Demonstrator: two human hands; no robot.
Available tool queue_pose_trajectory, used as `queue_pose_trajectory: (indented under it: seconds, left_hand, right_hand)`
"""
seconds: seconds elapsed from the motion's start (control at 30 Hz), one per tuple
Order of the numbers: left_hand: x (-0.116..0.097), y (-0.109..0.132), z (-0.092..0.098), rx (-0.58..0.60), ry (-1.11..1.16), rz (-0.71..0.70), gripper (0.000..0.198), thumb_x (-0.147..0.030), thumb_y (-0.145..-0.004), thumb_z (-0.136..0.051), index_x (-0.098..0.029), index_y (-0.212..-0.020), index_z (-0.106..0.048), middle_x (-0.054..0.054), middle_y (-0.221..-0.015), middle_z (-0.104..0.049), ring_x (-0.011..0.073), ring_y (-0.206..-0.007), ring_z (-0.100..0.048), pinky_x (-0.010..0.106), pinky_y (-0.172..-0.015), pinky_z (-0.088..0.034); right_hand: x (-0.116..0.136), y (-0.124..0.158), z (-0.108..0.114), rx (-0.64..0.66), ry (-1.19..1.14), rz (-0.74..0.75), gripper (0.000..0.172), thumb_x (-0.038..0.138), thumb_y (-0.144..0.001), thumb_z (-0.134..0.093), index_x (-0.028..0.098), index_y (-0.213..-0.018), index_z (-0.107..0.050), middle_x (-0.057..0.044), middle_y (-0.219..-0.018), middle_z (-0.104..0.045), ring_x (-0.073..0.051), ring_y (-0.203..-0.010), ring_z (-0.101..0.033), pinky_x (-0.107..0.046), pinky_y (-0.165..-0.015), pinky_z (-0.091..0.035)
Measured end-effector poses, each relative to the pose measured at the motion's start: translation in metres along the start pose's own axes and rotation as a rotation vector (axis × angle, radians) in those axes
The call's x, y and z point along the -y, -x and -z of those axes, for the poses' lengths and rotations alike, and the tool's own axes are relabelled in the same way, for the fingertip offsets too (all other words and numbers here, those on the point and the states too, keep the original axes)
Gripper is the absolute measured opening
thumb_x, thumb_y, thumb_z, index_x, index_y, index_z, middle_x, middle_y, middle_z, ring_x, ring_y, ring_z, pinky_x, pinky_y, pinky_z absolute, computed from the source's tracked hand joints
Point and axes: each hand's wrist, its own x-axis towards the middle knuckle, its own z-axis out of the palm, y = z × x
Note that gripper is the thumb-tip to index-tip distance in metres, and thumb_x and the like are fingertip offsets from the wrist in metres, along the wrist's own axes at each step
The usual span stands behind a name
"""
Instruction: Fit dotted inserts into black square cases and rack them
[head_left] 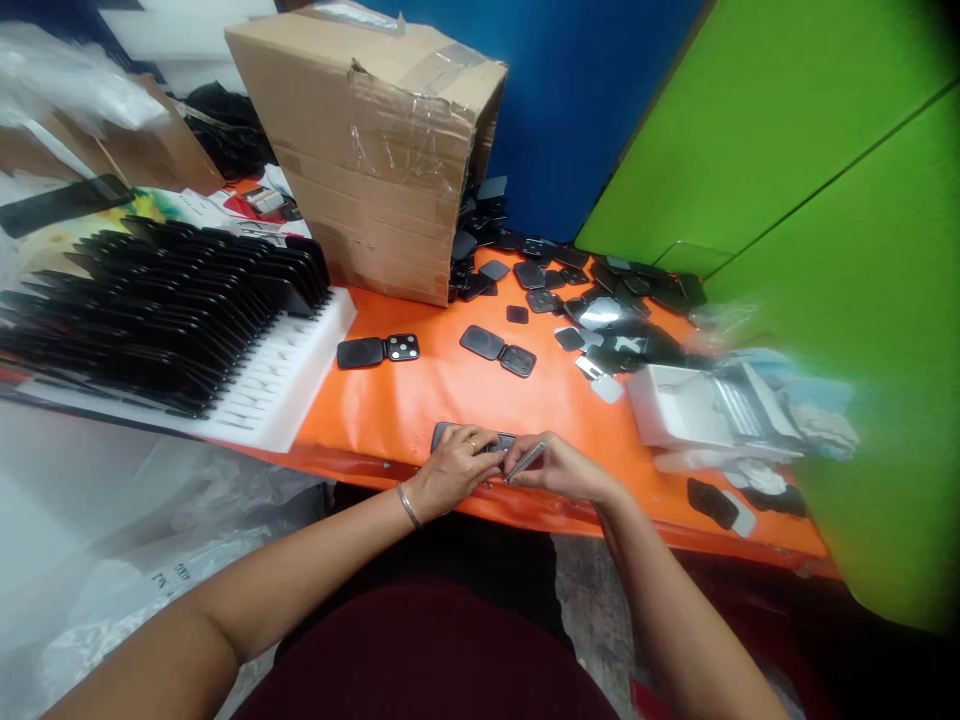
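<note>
At the table's front edge lies a black hinged two-panel piece (442,433), partly hidden under my hands. My left hand (456,468), with a ring and a bracelet, grips it, fingers bent over its middle. Pinched in my right hand (555,466) is a slim metal tool like tweezers (526,460), its tip pointing down by the left fingertips at the piece's right part. Farther back, two more hinged pieces lie unfolded: one on the left (361,352) with pale round dots on its smaller panel, one in the middle (482,342) with a dark smaller panel.
On the left, a white foam rack (300,385) holds rows of upright black panels (187,310). A large cardboard box (367,160) stands behind. Loose black parts (615,310) are heaped at the back right, near a small white box (667,405). The orange table (420,400) ends near my body.
</note>
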Motion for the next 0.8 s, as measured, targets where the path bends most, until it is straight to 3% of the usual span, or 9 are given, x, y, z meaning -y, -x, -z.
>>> queue_pose_trajectory:
  seconds: [0.07,0.17,0.23,0.33,0.63,0.8]
  left_hand:
    - [0.001,0.001,-0.001,-0.005,0.009,-0.003,0.019,-0.03,-0.092,-0.052,-0.024,-0.105,-0.064,0.005,-0.114,-0.059,0.0184,-0.105,-0.05,0.035,-0.09,-0.038]
    - [0.002,0.002,-0.002,-0.029,0.036,-0.007,0.019,-0.029,-0.092,-0.053,-0.024,-0.106,-0.064,0.005,-0.115,-0.059,0.0183,-0.105,-0.05,0.035,-0.09,-0.038]
    - [0.003,0.002,-0.003,-0.039,0.045,-0.012,0.019,-0.028,-0.091,-0.053,-0.025,-0.106,-0.064,0.005,-0.115,-0.059,0.0184,-0.105,-0.051,0.036,-0.09,-0.038]
    - [0.003,0.002,-0.004,-0.044,0.041,-0.014,0.019,-0.027,-0.091,-0.054,-0.025,-0.106,-0.064,0.005,-0.116,-0.059,0.0188,-0.105,-0.05,0.036,-0.09,-0.038]
    - [0.002,0.004,-0.004,-0.007,0.025,0.003,0.022,-0.027,-0.09,-0.054,-0.024,-0.11,-0.061,0.005,-0.118,-0.057,0.0192,-0.107,-0.048,0.037,-0.092,-0.038]
    - [-0.008,-0.004,-0.004,0.048,-0.038,0.058,0.035,-0.032,-0.088,-0.058,-0.026,-0.122,-0.053,0.007,-0.119,-0.054,0.0235,-0.106,-0.046,0.041,-0.089,-0.038]
  right_hand:
    - [-0.006,0.005,0.005,-0.035,-0.122,0.048,0.023,0.031,-0.064,-0.077,0.013,-0.073,-0.067,-0.004,-0.073,-0.066,-0.016,-0.068,-0.06,-0.027,-0.065,-0.048]
    - [-0.013,0.012,0.012,-0.256,-0.247,0.093,0.023,0.032,-0.063,-0.078,0.015,-0.073,-0.066,-0.005,-0.079,-0.066,-0.017,-0.073,-0.061,-0.028,-0.069,-0.049]
    - [-0.016,0.014,0.012,-0.419,-0.202,0.059,0.022,0.032,-0.066,-0.076,0.015,-0.076,-0.066,-0.006,-0.079,-0.067,-0.017,-0.074,-0.062,-0.029,-0.07,-0.049]
    - [-0.02,0.01,0.005,-0.564,-0.045,0.017,0.021,0.033,-0.069,-0.072,0.015,-0.078,-0.066,-0.007,-0.078,-0.068,-0.019,-0.074,-0.063,-0.03,-0.07,-0.049]
    - [-0.024,-0.012,-0.012,-0.648,0.528,0.147,0.006,0.014,-0.073,-0.059,0.017,-0.074,-0.064,-0.005,-0.074,-0.067,-0.016,-0.063,-0.061,-0.027,-0.063,-0.048]
    - [-0.015,-0.011,-0.008,-0.606,0.559,0.106,0.011,0.008,-0.069,-0.059,0.018,-0.074,-0.064,-0.003,-0.072,-0.068,-0.015,-0.06,-0.062,-0.024,-0.058,-0.048]
